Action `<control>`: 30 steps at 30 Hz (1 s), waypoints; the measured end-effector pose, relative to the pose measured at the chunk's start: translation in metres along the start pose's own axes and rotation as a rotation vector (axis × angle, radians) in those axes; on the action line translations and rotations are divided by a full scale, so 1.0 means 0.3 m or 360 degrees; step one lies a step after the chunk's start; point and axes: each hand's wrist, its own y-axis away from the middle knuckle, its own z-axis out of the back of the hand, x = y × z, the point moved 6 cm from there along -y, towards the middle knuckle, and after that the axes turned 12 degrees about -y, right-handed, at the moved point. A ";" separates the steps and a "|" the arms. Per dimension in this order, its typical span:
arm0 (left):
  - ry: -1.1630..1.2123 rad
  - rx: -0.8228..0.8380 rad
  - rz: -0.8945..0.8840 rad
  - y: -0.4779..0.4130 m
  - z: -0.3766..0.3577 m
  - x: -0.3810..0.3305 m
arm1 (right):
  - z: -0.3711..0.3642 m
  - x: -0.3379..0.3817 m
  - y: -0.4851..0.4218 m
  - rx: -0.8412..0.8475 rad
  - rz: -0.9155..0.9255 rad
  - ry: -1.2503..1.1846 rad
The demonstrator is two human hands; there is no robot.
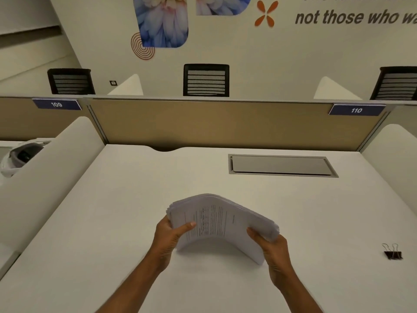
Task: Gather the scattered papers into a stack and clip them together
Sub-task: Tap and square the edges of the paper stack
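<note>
A stack of printed white papers is held above the white desk, arched upward in the middle. My left hand grips its left edge, thumb on top of the printed sheet. My right hand grips the right edge, thumb on top as well. The sheet edges are slightly fanned at both ends. A black binder clip with its silver handles up lies on the desk far to the right, apart from both hands.
A grey cable hatch is set into the desk at the back right. A tan partition closes the far edge, with white side dividers left and right. Black chairs stand beyond it.
</note>
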 end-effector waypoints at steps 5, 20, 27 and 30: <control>-0.0061 -0.0005 -0.0010 -0.007 0.009 -0.023 | 0.007 0.042 -0.018 0.0146 -0.0018 0.0032; -0.0075 0.0008 -0.0021 -0.004 -0.008 -0.028 | 0.056 0.070 -0.039 0.0214 -0.0050 0.0044; -0.0056 0.0017 0.0003 0.005 -0.044 -0.019 | 0.031 0.024 -0.037 0.0167 -0.0027 0.0009; -0.0058 0.0005 0.0016 0.013 -0.058 -0.023 | 0.022 0.010 -0.039 0.0141 0.0000 0.0019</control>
